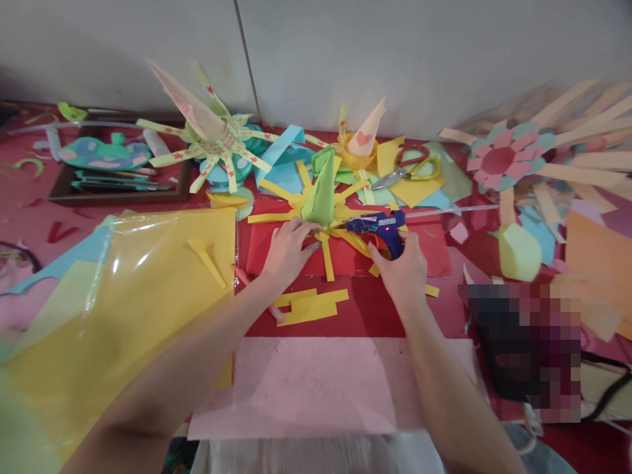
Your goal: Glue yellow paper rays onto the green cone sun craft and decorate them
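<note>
A green paper cone (320, 197) stands upright amid yellow paper strips (271, 217) that spread out like rays, over a red sheet (266, 253). My left hand (292, 249) is at the near left side of the cone's base, its fingers closed at the base of the strips. My right hand (402, 263) grips a blue glue gun (378, 224) with a small red light. The gun's nozzle points left at the base of the cone, close to my left fingertips. Whether the nozzle touches the paper, I cannot tell.
Loose yellow strips (316, 307) and a pink pen-like stick (276, 312) lie nearer me. Scissors (415, 172) rest behind the glue gun. Finished-looking paper pieces with cones (212, 128) stand at the back. A brown tray (180, 184) holds tools on the left.
</note>
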The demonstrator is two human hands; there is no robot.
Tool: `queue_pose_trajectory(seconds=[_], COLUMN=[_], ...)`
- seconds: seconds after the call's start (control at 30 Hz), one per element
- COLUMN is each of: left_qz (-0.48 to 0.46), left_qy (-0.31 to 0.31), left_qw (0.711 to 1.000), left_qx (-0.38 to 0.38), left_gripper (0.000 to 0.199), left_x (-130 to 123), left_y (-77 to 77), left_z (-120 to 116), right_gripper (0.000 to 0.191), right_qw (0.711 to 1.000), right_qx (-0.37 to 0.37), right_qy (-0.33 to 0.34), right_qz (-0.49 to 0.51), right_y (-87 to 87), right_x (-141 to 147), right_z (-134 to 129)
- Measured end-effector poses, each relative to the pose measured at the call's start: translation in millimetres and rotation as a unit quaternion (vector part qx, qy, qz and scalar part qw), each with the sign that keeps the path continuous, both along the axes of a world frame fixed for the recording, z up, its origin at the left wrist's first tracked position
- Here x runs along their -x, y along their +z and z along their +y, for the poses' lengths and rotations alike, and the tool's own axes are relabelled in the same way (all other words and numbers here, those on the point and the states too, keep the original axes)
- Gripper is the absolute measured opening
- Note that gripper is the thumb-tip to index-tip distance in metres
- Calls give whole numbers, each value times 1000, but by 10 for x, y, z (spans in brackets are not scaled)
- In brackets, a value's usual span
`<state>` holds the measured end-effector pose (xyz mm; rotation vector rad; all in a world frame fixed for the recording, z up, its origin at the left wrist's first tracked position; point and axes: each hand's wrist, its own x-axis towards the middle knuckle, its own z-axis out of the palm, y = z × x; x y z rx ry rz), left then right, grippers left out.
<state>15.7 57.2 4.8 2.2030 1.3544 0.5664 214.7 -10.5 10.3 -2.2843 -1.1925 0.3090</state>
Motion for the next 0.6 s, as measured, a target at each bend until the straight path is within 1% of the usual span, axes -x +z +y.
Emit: queue_pose_trajectory(seconds=[0.13, 0.23, 0.37, 0.53, 0.6], left_qz=[-10, -9, -8, 27, 62], left_qy=[-11, -6, -5, -9, -14], left_qw=[1000, 1000, 1000, 1000, 997], left_qx=[-8, -1, -4, -7, -36], left_gripper=[12, 14, 20, 21, 22], left_x=[7, 10, 11, -8, -30], left_y=[-3, -26, -40, 22, 79], left_z=[3, 9, 20, -14, -53], right_gripper=[49, 47, 46, 46, 46], right_qw=[1000, 1000, 1000, 999, 998], right_qx=[6, -2, -30, -47, -59], right_qy=[-10, -12, -6, -12, -18], right_qz=[4, 5, 2, 11, 13], right_y=[27, 24, -14, -36, -30], right_x=[13, 4, -33, -88, -108], right_z=[9, 13, 13, 14, 14])
